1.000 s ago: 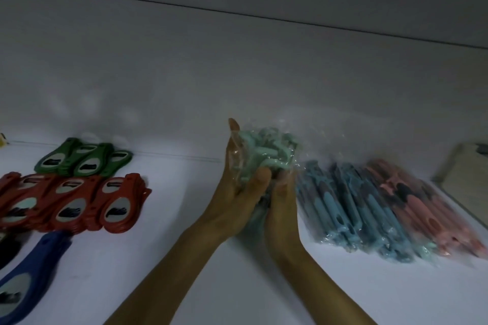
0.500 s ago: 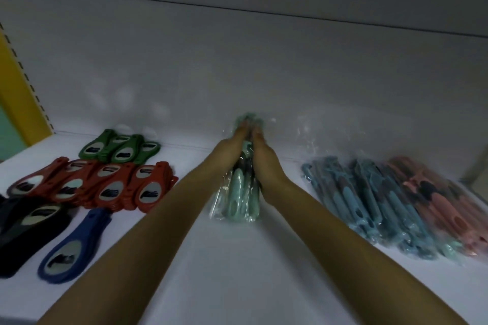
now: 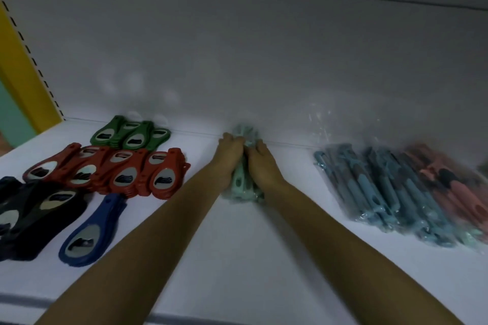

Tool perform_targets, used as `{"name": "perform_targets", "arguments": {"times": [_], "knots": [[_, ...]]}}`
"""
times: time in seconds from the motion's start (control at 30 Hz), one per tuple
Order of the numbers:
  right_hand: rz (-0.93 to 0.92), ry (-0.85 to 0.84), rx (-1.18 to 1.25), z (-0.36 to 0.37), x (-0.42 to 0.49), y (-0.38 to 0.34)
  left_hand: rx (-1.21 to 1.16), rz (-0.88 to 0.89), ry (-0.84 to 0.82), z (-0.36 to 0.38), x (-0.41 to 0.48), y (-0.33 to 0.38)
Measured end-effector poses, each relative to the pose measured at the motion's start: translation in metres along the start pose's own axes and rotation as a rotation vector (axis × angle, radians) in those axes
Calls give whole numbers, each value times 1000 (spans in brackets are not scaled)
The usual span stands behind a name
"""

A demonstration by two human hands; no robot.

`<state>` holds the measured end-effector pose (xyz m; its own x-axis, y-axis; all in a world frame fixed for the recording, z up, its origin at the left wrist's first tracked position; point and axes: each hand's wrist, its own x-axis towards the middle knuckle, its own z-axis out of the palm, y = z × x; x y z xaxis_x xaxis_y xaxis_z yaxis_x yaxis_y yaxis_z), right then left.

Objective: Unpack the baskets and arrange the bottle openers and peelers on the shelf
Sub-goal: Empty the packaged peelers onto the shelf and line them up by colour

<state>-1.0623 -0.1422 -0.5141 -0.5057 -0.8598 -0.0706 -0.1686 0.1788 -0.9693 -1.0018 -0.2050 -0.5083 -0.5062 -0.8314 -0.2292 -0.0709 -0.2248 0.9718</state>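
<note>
A bundle of mint green peelers (image 3: 241,185) in clear plastic wrap lies on the white shelf (image 3: 237,258), its far end near the back wall. My left hand (image 3: 227,155) grips its left side and my right hand (image 3: 261,163) grips its right side, fingers curled over the far end. Wrapped blue peelers (image 3: 375,190) and pink peelers (image 3: 454,187) lie in rows to the right. Bottle openers lie to the left: green ones (image 3: 132,134) at the back, red ones (image 3: 111,171) in front, then black ones (image 3: 29,214) and a blue stack (image 3: 89,232).
A yellow slotted upright (image 3: 23,60) stands at the far left. The white back wall (image 3: 250,60) rises behind the goods. The shelf's front edge (image 3: 21,301) runs along the bottom of the view.
Both hands have carried the mint green bundle from mid-air down onto the shelf and pushed it back toward the wall. My arms are stretched farther forward.
</note>
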Motion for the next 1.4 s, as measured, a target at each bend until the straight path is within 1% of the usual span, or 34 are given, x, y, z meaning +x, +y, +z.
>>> {"name": "perform_targets", "arguments": {"times": [0.03, 0.07, 0.13, 0.17, 0.2, 0.27, 0.3, 0.4, 0.47, 0.53, 0.6, 0.63, 0.67, 0.73, 0.8, 0.87, 0.9, 0.93, 0.97, 1.03, 1.07, 1.1, 1.13, 1.17, 1.2, 1.23, 1.27, 1.33, 1.4], "knots": [[-4, -11, -26, -4, 3, -1, 81, 57, 36, -3, 3, 3], [-33, 0, -108, -11, 3, -1, 255, 140, 69, -8, 5, 6], [-162, 49, -343, -23, -1, 3, 725, 362, 86, -18, 7, 5], [-230, 53, -409, -27, -4, 7, 895, 432, 37, -20, 7, 2], [-276, 34, -428, -27, -7, 10, 1007, 436, -28, -20, 7, -2], [-295, 10, -432, -21, -10, 19, 1103, 372, -117, -16, 9, -12], [-278, 18, -463, -18, -9, 23, 1115, 352, -138, -15, 11, -14], [-223, 97, -659, -10, -4, 28, 1153, 368, -213, -13, 16, -7], [-223, 140, -672, -10, -5, 27, 1102, 386, -231, -13, 13, -5], [-266, 181, -606, -12, -6, 27, 1000, 449, -158, -12, 7, -7], [-281, 192, -498, -14, -11, 26, 955, 530, -31, -11, 1, -10], [-281, 168, -449, -14, -13, 25, 966, 539, -3, -12, 0, -11], [-280, 132, -449, -13, -13, 26, 976, 520, -15, -13, 1, -13], [-253, 54, -579, -11, -11, 28, 930, 462, -112, -15, 0, -17], [-180, -28, -660, -11, -8, 24, 857, 451, -179, -18, -2, -18], [-148, -81, -643, -13, -8, 19, 868, 445, -204, -19, -1, -15], [-161, -82, -608, -15, -10, 15, 900, 444, -201, -19, 0, -13], [-196, -56, -566, -17, -12, 13, 938, 455, -166, -19, -1, -13], [-246, -1, -559, -20, -16, 13, 975, 480, -88, -17, -3, -14], [-320, 144, -639, -23, -26, 18, 977, 513, 92, -13, -10, -18], [-325, 157, -693, -25, -30, 20, 959, 508, 99, -10, -13, -20], [-310, 107, -737, -25, -31, 22, 946, 490, 46, -7, -15, -20], [-280, 18, -753, -26, -33, 23, 922, 466, -27, -5, -16, -19], [-259, -49, -712, -26, -36, 22, 863, 442, -87, -4, -18, -17], [-261, -71, -621, -27, -38, 20, 776, 415, -112, -3, -20, -14], [-283, -39, -528, -30, -40, 16, 696, 399, -101, -3, -23, -11], [-300, 32, -475, -33, -42, 14, 671, 401, -71, -4, -25, -11], [-269, 166, -489, -41, -46, 14, 769, 427, 7, -4, -27, -12], [-176, 179, -578, -48, -50, 18, 915, 487, 44, -2, -28, -13]]}}
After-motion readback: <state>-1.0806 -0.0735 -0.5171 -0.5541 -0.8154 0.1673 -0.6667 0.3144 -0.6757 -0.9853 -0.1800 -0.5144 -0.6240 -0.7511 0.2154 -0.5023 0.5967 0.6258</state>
